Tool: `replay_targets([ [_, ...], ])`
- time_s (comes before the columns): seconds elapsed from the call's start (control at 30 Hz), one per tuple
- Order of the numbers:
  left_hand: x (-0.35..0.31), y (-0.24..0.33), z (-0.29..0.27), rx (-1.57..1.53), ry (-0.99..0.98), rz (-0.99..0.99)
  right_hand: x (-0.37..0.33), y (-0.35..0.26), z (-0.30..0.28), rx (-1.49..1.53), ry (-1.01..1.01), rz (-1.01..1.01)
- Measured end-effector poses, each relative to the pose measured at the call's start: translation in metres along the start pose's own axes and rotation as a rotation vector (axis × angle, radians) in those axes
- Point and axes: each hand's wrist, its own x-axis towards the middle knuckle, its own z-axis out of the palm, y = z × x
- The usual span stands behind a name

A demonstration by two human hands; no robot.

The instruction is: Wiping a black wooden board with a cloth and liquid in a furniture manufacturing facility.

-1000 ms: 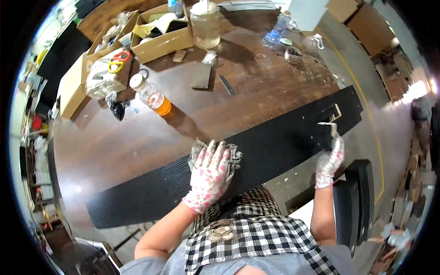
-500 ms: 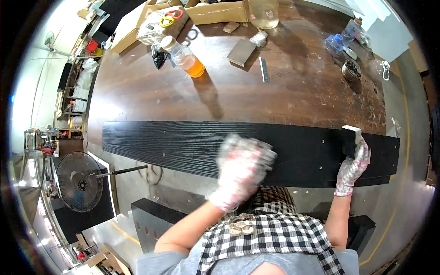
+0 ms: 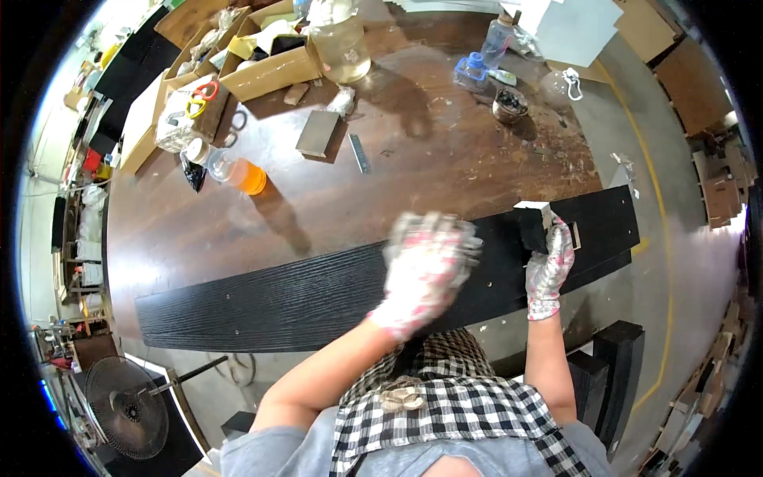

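Observation:
A long black board (image 3: 278, 298) with a grained surface and small holes lies slanted along the table's near edge. My left hand (image 3: 429, 274), in a white and pink patterned glove, is over the board's middle. Motion smears its fingers, so what they hold, if anything, does not show. Farther right, my right hand (image 3: 550, 270), gloved alike, is closed round a small block (image 3: 534, 228) with a black face and white top, upright at the board. A small rectangular slot (image 3: 575, 235) shows just right of that hand.
On the brown table (image 3: 445, 151) stand a bottle of orange liquid (image 3: 250, 178), a grey flat block (image 3: 319, 133), a short ruler-like strip (image 3: 358, 153) and a dark-filled cup (image 3: 509, 105). Cardboard boxes (image 3: 274, 73) stand at the far left. A fan (image 3: 127, 407) is at lower left.
The whole view has turned, so the board now slants up to the right and table things sit farther left. My left hand stays over the board; my right still grips the block.

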Motion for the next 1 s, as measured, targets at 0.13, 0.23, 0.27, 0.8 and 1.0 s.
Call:
replay_targets([
  [0.13,-0.011,0.006,0.02,-0.134,-0.02,0.183,-0.002,-0.002,0.003,0.056,-0.018,0.028],
  [0.23,-0.044,-0.025,-0.03,0.104,-0.052,0.086,-0.003,0.016,-0.021,-0.134,0.152,-0.136],
  [0.27,-0.065,-0.051,-0.033,0.19,-0.037,0.099,-0.002,0.005,-0.014,0.061,0.099,0.005],
  [0.8,-0.039,-0.082,-0.062,0.214,-0.285,0.524,-0.001,-0.002,0.012,-0.019,0.063,-0.047],
  [1.0,-0.041,-0.096,-0.066,0.138,-0.282,0.587,-0.002,-0.001,0.002,-0.035,0.078,-0.066],
])
